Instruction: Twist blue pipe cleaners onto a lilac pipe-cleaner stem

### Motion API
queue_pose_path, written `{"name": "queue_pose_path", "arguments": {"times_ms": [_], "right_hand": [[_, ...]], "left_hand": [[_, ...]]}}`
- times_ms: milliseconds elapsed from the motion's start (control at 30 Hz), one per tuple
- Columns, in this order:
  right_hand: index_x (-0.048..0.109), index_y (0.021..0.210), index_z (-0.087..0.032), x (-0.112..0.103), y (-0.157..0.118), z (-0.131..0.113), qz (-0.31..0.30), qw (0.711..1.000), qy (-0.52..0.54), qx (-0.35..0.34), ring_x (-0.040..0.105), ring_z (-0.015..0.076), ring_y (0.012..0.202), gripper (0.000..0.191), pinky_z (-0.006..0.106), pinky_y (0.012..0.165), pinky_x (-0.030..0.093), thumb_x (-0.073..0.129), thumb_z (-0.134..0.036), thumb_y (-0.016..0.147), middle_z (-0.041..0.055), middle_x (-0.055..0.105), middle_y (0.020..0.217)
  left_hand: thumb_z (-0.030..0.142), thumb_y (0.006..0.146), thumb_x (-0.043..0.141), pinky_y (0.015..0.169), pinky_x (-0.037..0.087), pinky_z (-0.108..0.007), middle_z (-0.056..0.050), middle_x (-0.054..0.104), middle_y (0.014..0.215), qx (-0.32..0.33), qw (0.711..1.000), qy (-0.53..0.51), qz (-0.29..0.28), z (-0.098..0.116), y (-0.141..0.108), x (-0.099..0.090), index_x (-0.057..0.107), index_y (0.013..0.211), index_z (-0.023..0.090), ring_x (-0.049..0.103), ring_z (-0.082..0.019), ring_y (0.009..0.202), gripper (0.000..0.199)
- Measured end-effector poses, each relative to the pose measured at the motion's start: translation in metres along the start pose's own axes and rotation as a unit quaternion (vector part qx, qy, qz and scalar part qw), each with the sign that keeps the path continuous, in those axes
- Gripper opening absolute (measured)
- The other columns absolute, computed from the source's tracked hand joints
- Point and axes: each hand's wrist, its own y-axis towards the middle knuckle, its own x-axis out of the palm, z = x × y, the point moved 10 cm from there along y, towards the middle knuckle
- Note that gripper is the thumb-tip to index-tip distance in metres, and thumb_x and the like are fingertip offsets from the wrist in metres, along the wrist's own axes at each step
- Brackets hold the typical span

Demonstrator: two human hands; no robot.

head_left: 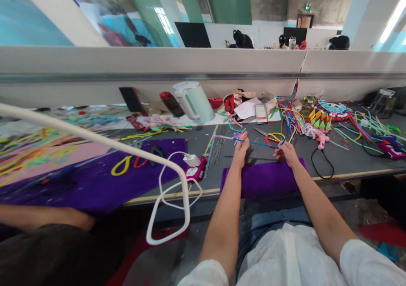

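Observation:
My left hand (241,150) is closed on a small bundle of lilac pipe cleaners (224,137), whose ends stick out to the left. A blue pipe cleaner (260,144) runs from this bundle across to my right hand (287,152), which pinches it. Part of the blue strand rises in a curve above the right fingers. Both hands are held over the grey table, just beyond a folded purple cloth (269,179) at the front edge. Scissors with yellow and red handles (273,137) lie between and behind the hands.
Left stand a pale green kettle (198,102), a magenta power strip (197,170) and a white lamp arm (120,144). Coloured pipe cleaners (290,115) are heaped at the back right, beside a pink glue gun (322,140). A co-worker's forearm (47,217) rests at far left.

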Motion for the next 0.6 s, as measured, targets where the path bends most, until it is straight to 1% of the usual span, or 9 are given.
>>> {"name": "queue_pose_path", "arguments": {"times_ms": [67,133,233,300,400,500,600], "right_hand": [[0.048,0.075,-0.019,0.000,0.000,0.000,-0.012,1.000,0.022,0.003,0.059,0.0123,0.044,0.015,0.018,0.038,0.043,0.055,-0.029,0.066,-0.0032,0.059,0.055],[0.047,0.075,-0.019,-0.002,0.001,-0.001,-0.015,0.999,0.046,-0.002,0.057,0.0118,0.042,0.015,0.018,0.036,0.041,0.055,-0.029,0.066,-0.0040,0.057,0.053],[0.047,0.074,-0.020,-0.007,0.002,-0.003,-0.001,0.998,0.069,-0.014,0.053,0.0102,0.039,0.014,0.018,0.035,0.039,0.054,-0.028,0.066,-0.0052,0.054,0.052],[0.047,0.074,-0.020,-0.010,0.002,-0.003,0.012,0.998,0.063,-0.021,0.050,0.0090,0.037,0.013,0.018,0.034,0.037,0.054,-0.029,0.067,-0.0060,0.053,0.051],[0.048,0.075,-0.020,-0.013,0.001,-0.004,0.034,0.999,0.033,-0.028,0.048,0.0082,0.035,0.015,0.017,0.033,0.035,0.055,-0.030,0.067,-0.0063,0.054,0.050],[0.049,0.075,-0.019,-0.015,0.001,-0.003,0.052,0.998,0.006,-0.031,0.050,0.0081,0.036,0.016,0.016,0.033,0.036,0.055,-0.032,0.067,-0.0057,0.055,0.051],[0.049,0.071,-0.019,-0.019,0.002,-0.003,0.070,0.997,-0.015,-0.041,0.050,0.0080,0.036,0.016,0.015,0.032,0.035,0.056,-0.033,0.068,-0.0049,0.056,0.051]], "left_hand": [[0.038,0.072,0.067,0.078,0.048,-0.027,-0.008,0.055,0.123,-0.035,0.999,-0.001,-0.012,-0.013,0.002,0.000,0.061,0.109,0.026,0.053,-0.020,0.108,0.039],[0.040,0.071,0.068,0.071,0.050,-0.027,-0.009,0.059,0.114,-0.051,0.999,-0.012,-0.015,-0.021,0.003,-0.001,0.063,0.104,0.022,0.058,-0.019,0.097,0.038],[0.036,0.066,0.072,0.063,0.052,-0.025,-0.009,0.063,0.104,-0.039,0.998,-0.039,0.004,-0.023,0.004,-0.008,0.066,0.096,0.017,0.059,-0.015,0.083,0.036],[0.030,0.063,0.075,0.059,0.051,-0.023,-0.007,0.065,0.099,-0.047,0.997,-0.053,0.016,-0.025,0.003,-0.013,0.067,0.092,0.016,0.059,-0.013,0.076,0.034],[0.022,0.060,0.076,0.058,0.050,-0.020,-0.006,0.068,0.090,-0.082,0.994,-0.072,0.017,-0.030,0.000,-0.016,0.068,0.088,0.014,0.060,-0.010,0.069,0.030],[0.016,0.060,0.075,0.062,0.051,-0.021,-0.006,0.069,0.083,-0.107,0.990,-0.096,0.011,-0.034,-0.003,-0.017,0.068,0.083,0.012,0.062,-0.010,0.065,0.024],[0.011,0.061,0.072,0.063,0.052,-0.022,-0.005,0.069,0.078,-0.125,0.986,-0.104,0.022,-0.038,-0.004,-0.020,0.068,0.080,0.011,0.062,-0.010,0.063,0.019]]}}
